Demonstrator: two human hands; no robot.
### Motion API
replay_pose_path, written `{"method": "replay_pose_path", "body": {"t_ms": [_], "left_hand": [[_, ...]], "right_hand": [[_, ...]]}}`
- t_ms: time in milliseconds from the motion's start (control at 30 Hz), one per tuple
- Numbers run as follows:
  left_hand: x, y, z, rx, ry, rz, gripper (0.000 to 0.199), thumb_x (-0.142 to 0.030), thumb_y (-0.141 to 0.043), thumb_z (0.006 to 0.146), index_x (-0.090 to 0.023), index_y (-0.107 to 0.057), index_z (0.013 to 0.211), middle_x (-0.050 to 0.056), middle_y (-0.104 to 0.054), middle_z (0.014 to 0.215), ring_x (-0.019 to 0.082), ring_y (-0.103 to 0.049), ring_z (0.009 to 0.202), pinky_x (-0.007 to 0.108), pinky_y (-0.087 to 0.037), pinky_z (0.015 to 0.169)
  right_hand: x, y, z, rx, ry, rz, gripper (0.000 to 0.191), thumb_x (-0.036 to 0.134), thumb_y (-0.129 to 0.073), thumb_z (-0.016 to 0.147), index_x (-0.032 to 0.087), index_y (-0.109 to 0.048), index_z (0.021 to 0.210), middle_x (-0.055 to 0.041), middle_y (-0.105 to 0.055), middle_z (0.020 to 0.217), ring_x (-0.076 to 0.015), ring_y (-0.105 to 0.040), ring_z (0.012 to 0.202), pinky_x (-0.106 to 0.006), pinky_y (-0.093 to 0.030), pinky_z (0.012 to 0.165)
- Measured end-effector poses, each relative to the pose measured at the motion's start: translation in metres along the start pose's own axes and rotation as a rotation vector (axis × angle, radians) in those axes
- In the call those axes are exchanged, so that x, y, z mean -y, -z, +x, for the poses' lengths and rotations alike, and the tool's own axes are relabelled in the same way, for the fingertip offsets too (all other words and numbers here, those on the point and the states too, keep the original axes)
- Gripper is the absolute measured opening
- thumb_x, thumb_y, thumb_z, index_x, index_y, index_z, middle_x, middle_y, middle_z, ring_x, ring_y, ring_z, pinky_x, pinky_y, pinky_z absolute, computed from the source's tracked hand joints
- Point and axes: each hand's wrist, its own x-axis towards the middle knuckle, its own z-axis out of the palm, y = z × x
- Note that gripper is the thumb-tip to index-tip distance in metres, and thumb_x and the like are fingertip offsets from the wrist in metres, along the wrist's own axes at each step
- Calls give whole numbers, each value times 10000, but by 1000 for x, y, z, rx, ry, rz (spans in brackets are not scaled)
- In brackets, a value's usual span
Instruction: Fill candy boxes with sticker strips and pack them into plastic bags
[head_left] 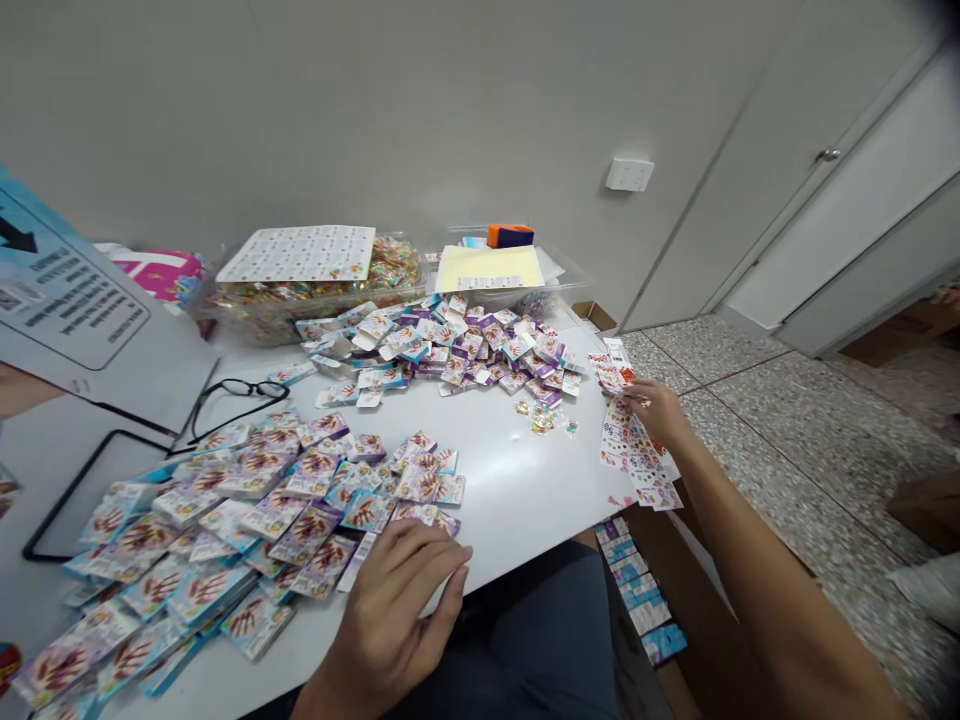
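Note:
My left hand (401, 600) rests at the table's front edge, fingers slightly apart and curved, with nothing visible in it. Its fingertips are beside the near end of a large pile of small flat boxes (262, 500) printed with hands. At the table's right edge, my right hand (654, 408) pinches a sheet of red stickers (611, 372). More printed sticker sheets (637, 460) lie beneath it, overhanging the edge. Left of that hand are several tiny clear packets (541, 417) with coloured bits. Behind them spreads a heap of opened small boxes (465, 345).
Clear tubs (300, 300) stand against the wall, topped by a sheet of paper (300, 253) and a yellow sheet (489, 268). Black glasses (247, 388) and a blue-white board (82, 300) are at the left. A carton (694, 600) with boxes sits below the right edge.

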Motion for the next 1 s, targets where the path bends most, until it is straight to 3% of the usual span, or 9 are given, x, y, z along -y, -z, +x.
{"method": "replay_pose_path", "body": {"t_ms": [133,300,400,467,633,767,833,933,1000], "left_hand": [[0,-26,7,-82,187,-81,358,-34,-602,882,-218,-622,1188,81,-726,1058,231,-664,1040,410,-508,946],[-29,-70,31,49,513,-544,820,-359,-794,814,-255,-388,1519,160,-515,1504,329,-552,1316,465,-477,1069],[-45,-90,35,105,763,-840,329,-432,-667,929,-228,-674,1187,71,-742,1008,226,-693,886,323,-553,783],[-49,-94,34,25,902,-964,288,-475,-631,946,-205,-713,999,38,-720,827,196,-664,757,291,-529,683],[-46,-84,32,-318,1150,-1321,445,-633,-608,889,-216,-726,993,60,-733,912,230,-694,887,351,-575,809],[-46,-81,33,-458,1289,-1335,375,-572,-769,789,-215,-663,832,16,-674,806,173,-676,802,282,-574,754],[-46,-86,32,-476,1305,-1290,377,-519,-822,766,-210,-614,825,-20,-628,764,132,-639,725,239,-552,703],[-46,-94,28,-429,1224,-1248,368,-548,-724,863,-207,-586,865,-11,-601,809,117,-590,687,228,-508,643],[-44,-98,26,-337,1103,-1186,362,-531,-646,928,-200,-561,810,-10,-551,787,120,-546,690,238,-481,651]], "right_hand": [[67,55,-49,-123,95,234,172,284,-581,877,194,-709,947,-125,-742,1219,-281,-685,1130,-426,-546,957],[169,104,-105,71,451,395,141,243,-606,954,262,-708,1049,3,-776,882,-153,-717,722,-238,-546,660],[197,99,-116,81,569,348,229,181,-559,992,264,-683,1165,-16,-783,1000,-166,-739,835,-255,-559,734],[203,88,-123,66,627,315,322,135,-524,996,254,-650,1267,-46,-772,1122,-204,-733,985,-314,-573,836],[206,60,-147,166,770,253,469,157,-568,966,217,-568,1431,-104,-682,1361,-286,-630,1266,-487,-501,1098],[198,20,-172,227,785,355,663,469,-732,888,208,-535,1464,-144,-619,1438,-347,-551,1361,-564,-407,1183],[192,-8,-187,117,692,475,676,466,-752,872,256,-519,1470,-133,-579,1482,-359,-533,1371,-577,-434,1149],[186,-44,-202,-196,135,676,575,291,-658,940,293,-473,1484,-146,-401,1611,-310,-610,1266,-484,-564,979],[184,-56,-205,-140,-71,823,381,309,-598,972,267,-602,1350,-138,-534,1506,-264,-691,1087,-402,-601,861]]}}
